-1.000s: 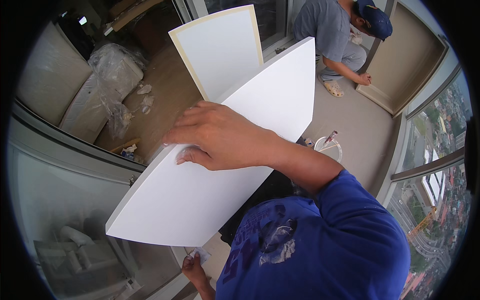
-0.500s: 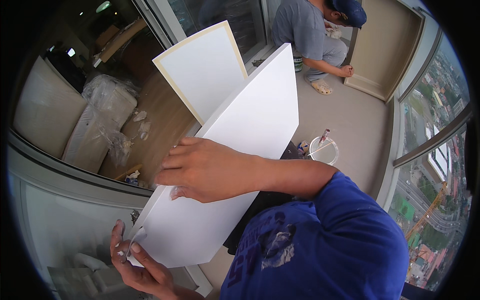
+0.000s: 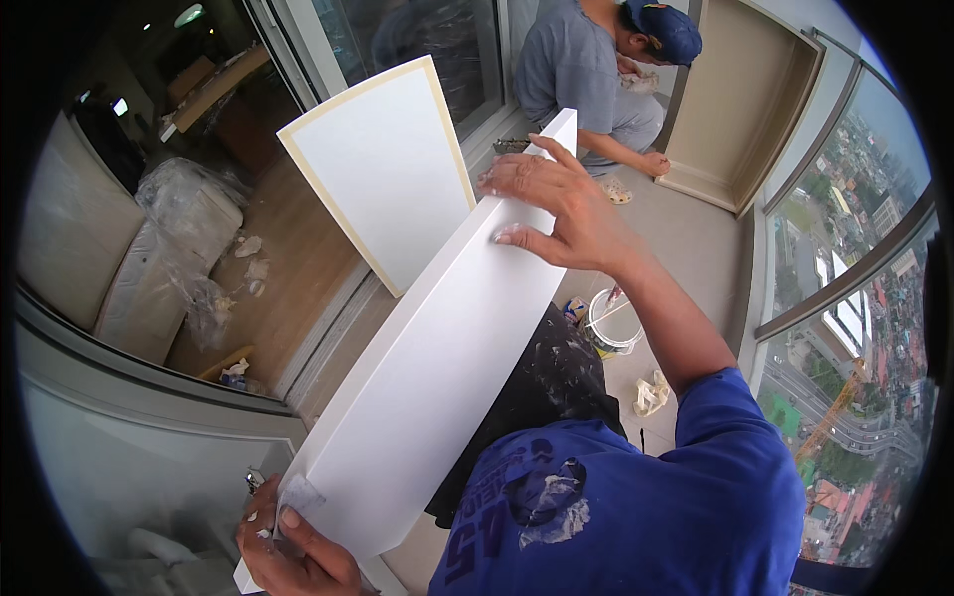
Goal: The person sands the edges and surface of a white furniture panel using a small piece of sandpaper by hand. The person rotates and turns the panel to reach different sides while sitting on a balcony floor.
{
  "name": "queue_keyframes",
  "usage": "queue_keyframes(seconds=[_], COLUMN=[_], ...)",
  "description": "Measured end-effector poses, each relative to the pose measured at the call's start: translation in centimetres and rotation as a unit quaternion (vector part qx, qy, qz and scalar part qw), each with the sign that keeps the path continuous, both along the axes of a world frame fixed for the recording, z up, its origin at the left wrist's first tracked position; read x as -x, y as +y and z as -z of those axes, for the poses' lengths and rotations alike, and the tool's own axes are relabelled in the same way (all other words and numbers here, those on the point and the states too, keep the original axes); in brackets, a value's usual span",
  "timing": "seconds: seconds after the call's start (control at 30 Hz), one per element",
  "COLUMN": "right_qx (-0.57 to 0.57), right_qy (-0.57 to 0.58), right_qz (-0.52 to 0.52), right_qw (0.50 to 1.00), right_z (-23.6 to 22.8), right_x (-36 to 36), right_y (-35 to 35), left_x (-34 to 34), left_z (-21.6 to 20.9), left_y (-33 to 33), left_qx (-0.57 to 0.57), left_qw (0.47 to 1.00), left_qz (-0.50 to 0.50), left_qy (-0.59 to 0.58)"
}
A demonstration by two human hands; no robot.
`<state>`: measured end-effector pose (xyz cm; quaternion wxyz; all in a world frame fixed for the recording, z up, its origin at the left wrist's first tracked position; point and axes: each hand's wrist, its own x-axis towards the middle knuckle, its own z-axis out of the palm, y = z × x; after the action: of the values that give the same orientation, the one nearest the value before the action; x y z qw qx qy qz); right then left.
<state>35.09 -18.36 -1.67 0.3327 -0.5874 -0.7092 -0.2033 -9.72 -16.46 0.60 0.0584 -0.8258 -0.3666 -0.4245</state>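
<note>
A long white panel (image 3: 427, 368) with a thick edge stands tilted before me, running from lower left to upper right. My right hand (image 3: 571, 209) grips its far end, the thumb on the broad face and the fingers over the top edge. At the near end, my left hand (image 3: 298, 558) is closed around the corner. Its thumb presses a small grey sheet that looks like sandpaper (image 3: 301, 494) against the panel. White dust marks the fingers of both hands. The underside of the left fingers is hidden.
Another white panel with a cream border (image 3: 383, 164) leans behind. A white bucket (image 3: 613, 323) with a brush and a crumpled cloth (image 3: 651, 393) sit on the floor at right. A crouching co-worker (image 3: 586, 89) touches a beige tray-like panel (image 3: 740, 109). Tall windows line the right.
My right hand has slid from the panel's middle up to its far end. The panel has turned, so its top edge shows more. My left hand has dipped slightly, and more of the grey sheet shows.
</note>
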Motion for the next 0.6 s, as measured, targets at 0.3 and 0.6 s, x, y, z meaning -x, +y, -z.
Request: queue_keyframes(seconds=[0.3,0.6], right_qx=[0.028,-0.047], right_qy=[-0.017,0.012], right_qz=[0.076,0.046], right_qw=[0.997,0.998], right_z=[0.7,-1.5], right_x=[-5.2,-0.8], right_y=[-1.3,-1.6], left_x=[-0.9,-2.1], left_z=[0.0,0.3], left_y=[-0.1,-0.3], left_qx=[-0.034,-0.011], left_qw=[0.999,0.999], left_qz=[0.008,-0.007], left_qy=[0.014,-0.044])
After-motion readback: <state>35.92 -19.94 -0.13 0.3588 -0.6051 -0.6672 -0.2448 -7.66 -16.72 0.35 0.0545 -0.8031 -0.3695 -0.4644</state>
